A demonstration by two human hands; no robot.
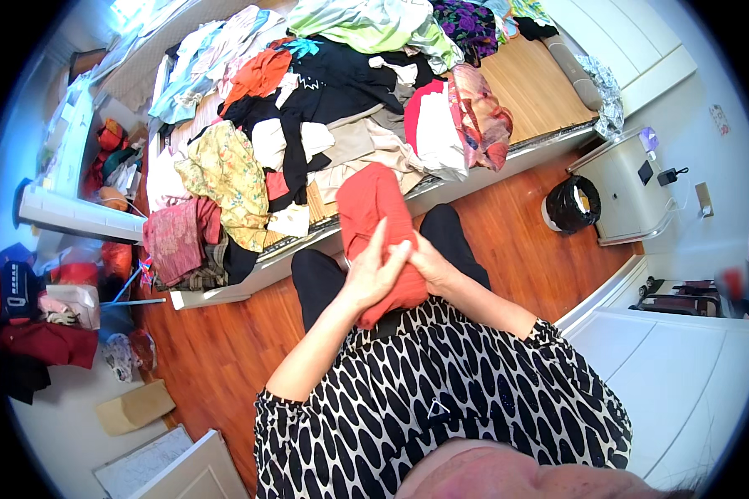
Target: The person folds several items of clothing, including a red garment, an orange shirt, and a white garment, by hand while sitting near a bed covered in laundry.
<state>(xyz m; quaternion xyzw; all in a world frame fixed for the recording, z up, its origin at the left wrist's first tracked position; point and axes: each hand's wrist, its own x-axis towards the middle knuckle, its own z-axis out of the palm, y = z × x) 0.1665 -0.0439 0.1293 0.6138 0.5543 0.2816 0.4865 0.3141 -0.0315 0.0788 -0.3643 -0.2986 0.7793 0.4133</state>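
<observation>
A red garment point(374, 199), folded into a long bundle, lies across my lap and reaches towards the bed's edge. My left hand point(374, 274) rests on its near left side with the fingers spread over the cloth. From the right side my right hand point(434, 265) holds the bundle, its fingertips partly hidden by the fabric and the other hand. Beyond the bundle, beige cloth point(356, 140), a black top point(343, 81), a yellow floral garment point(228, 181) and a folded white garment point(440, 131) lie on the bed.
Folded maroon cloth point(178, 240) lies at the bed's left corner. A patterned red bundle point(479, 118) sits near the bed's front edge point(537, 153). At right stand a bin with a black bag point(571, 206) and a pale bedside cabinet point(624, 193). A cardboard piece point(135, 406) is at lower left.
</observation>
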